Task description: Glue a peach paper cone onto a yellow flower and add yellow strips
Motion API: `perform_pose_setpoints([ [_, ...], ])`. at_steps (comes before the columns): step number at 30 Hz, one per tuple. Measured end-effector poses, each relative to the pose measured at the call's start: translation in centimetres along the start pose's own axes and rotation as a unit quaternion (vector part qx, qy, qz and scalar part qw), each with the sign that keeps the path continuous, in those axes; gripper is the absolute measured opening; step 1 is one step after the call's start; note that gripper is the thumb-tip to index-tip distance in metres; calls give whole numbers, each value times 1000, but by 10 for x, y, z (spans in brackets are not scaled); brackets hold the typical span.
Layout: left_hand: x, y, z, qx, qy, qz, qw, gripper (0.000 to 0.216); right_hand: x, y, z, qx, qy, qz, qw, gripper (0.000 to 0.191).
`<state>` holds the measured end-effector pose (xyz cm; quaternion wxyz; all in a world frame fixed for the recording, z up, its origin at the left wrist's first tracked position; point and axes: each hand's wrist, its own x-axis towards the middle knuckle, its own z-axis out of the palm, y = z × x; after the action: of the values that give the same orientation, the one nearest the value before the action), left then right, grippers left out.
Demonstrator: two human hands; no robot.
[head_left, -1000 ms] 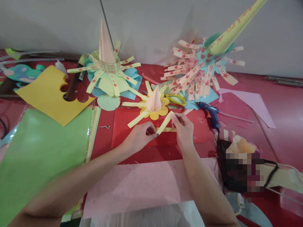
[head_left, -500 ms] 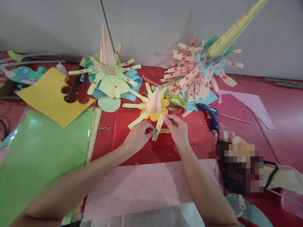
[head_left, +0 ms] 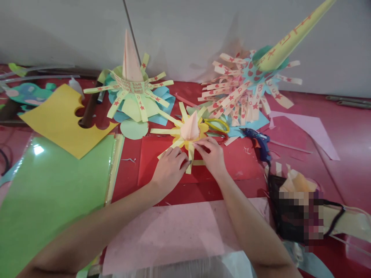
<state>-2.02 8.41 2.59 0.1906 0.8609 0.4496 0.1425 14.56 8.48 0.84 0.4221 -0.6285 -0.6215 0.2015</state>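
Between my hands sits a yellow scalloped paper flower (head_left: 177,139) with a pale pink paper cone (head_left: 190,127) standing at its middle and several pale yellow strips fanning out. One paper strip (head_left: 190,154) points toward me. My right hand (head_left: 213,156) pinches its upper end against the flower's edge with thumb and fingertips. Lower down, my left hand (head_left: 169,168) has curled fingers, its thumb and fingertips closed at the same strip's left side. A loose pale strip (head_left: 199,162) lies under my right hand on a red sheet (head_left: 240,164).
Scissors (head_left: 216,124) and a blue glue gun (head_left: 261,143) lie right of the flower. Two decorated paper pieces with cones, one green (head_left: 139,106) and one blue (head_left: 253,75), stand behind. Yellow card (head_left: 63,123) and green sheets (head_left: 63,185) lie left; pink paper (head_left: 168,231) lies in front.
My right hand has shifted slightly left and down along the strip, near the flower. My left hand's fingers have moved up over a neighbouring strip. The strip now points more straight toward me.
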Motion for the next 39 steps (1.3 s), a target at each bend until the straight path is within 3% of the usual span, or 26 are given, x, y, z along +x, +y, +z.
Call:
perform_pose_setpoints([
  [10,2,-1,3,-52,-14,-15,998,7,0,3,1,-27,-5,-1,1000,15],
  [16,1,-2,5,-42,23,-6,999,3,0,4,3,-19,-5,-17,1000,15],
  [39,-1,-3,8,33,36,-14,999,23,0,-1,11,-58,22,-5,998,17],
])
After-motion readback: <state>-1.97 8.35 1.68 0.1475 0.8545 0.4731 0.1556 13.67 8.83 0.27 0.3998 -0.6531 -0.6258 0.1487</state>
